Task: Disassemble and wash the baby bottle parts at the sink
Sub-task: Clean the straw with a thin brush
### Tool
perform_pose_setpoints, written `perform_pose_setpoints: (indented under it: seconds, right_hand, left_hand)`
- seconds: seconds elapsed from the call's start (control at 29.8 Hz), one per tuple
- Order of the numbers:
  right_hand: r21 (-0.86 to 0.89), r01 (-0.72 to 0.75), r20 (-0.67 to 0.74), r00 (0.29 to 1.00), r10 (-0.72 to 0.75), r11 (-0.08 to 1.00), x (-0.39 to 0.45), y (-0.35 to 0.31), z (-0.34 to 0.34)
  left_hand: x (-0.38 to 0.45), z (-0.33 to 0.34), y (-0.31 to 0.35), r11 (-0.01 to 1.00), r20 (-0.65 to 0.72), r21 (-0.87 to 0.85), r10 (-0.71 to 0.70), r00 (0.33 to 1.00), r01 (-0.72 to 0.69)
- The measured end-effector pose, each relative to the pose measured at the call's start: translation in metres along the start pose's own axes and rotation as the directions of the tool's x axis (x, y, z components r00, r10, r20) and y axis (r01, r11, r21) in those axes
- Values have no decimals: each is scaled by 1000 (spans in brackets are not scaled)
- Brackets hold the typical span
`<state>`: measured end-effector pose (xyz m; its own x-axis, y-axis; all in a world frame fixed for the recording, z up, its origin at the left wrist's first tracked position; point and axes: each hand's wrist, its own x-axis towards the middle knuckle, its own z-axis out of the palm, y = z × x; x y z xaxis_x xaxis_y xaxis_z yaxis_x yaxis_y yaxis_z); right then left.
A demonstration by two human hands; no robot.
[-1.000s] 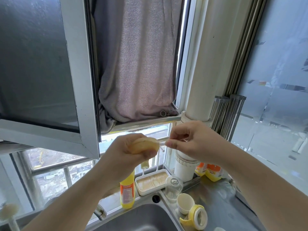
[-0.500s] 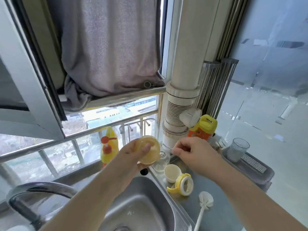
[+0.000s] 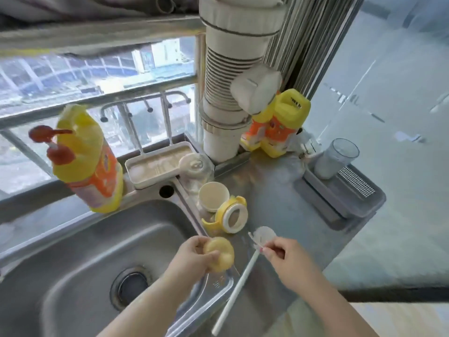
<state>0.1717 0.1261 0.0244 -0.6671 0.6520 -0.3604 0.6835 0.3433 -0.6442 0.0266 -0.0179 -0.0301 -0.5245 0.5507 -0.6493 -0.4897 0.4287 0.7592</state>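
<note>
My left hand (image 3: 194,256) grips a soft pale-yellow bottle teat (image 3: 220,254) over the right rim of the steel sink (image 3: 80,254). My right hand (image 3: 286,251) is pinched on a thin clear tube (image 3: 254,239), its fingertips touching the handle of the white bottle brush (image 3: 238,285) that lies on the counter. Beyond the hands sit the yellow collar ring with handles (image 3: 230,217), a cream cap (image 3: 213,194) and the clear bottle body (image 3: 196,171).
A yellow pump detergent bottle (image 3: 87,161) and a white soap tray (image 3: 158,166) stand behind the sink. A thick white pipe (image 3: 228,93) and an orange-yellow jug (image 3: 279,127) fill the corner. A grey drain rack (image 3: 340,198) with a plastic cup (image 3: 336,159) sits at the right.
The view has swung down from the window to the sink. Both hands have dropped from chest height to the sink's rim; the right hand, with the thin piece, now reaches the brush.
</note>
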Motion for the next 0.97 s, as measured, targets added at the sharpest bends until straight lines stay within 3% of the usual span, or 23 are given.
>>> perform_pose_setpoints:
  seconds: [0.17,0.4,0.57,0.74,0.97]
  right_hand:
    - [41,-34,51,998,32,999,13,34,8]
    - [117,25,97,995,-36,993,29,33,17]
    - [110,131,54,989,-137,985,53,22,9]
    - [26,219,-16,976,-219,975,96,5,-10]
    - [-142,246,166,961,-221,959,177,-22,-8]
  left_hand:
    - [16,36,-11,997,-109,80,-10,994,19]
    - [24,41,-13,892,-254,438,245,935,-115]
    - [24,27,-4,881,-376,435,367,851,-188]
    - [31,19,16,839,-367,477,461,808,-262]
    - [35,24,32,820,-335,471,508,793,-326]
